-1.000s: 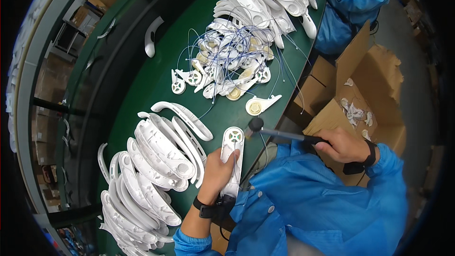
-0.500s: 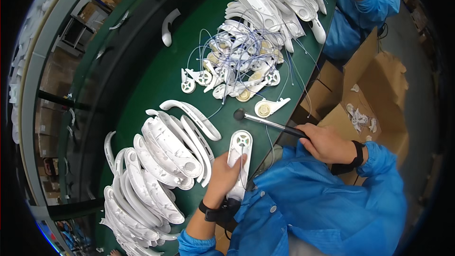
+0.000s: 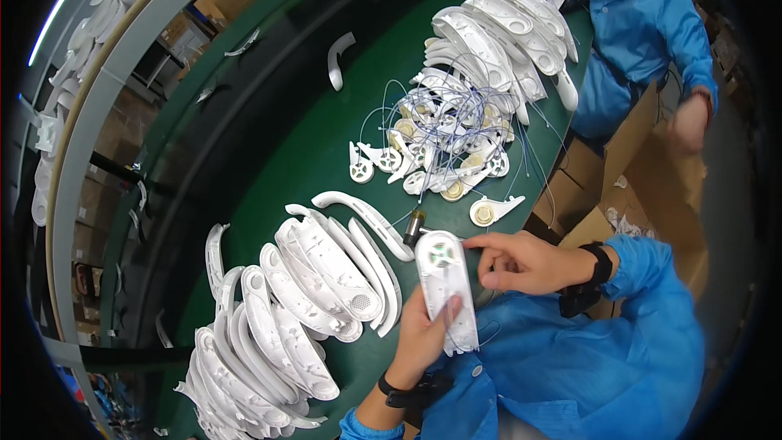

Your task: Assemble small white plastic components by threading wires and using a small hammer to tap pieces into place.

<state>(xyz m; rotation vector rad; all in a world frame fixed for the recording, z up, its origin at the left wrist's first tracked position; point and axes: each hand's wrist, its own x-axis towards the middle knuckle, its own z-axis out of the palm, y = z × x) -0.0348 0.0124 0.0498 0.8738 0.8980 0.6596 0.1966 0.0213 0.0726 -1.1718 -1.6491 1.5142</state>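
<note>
left hand (image 3: 422, 334) pinching the lower half of a white housing (image 3: 443, 281) between thumb and fingers, at the green counter (image 3: 289, 165), right hand (image 3: 533, 266) with loosely spread fingers, index fingertip just beside the housing's upper right edge, hammer head (image 3: 415, 228) near its upper left

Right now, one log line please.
left hand: grips housing | right hand: loosely open, beside housing's upper end, contact unclear | hammer: partly hidden behind housing
</note>
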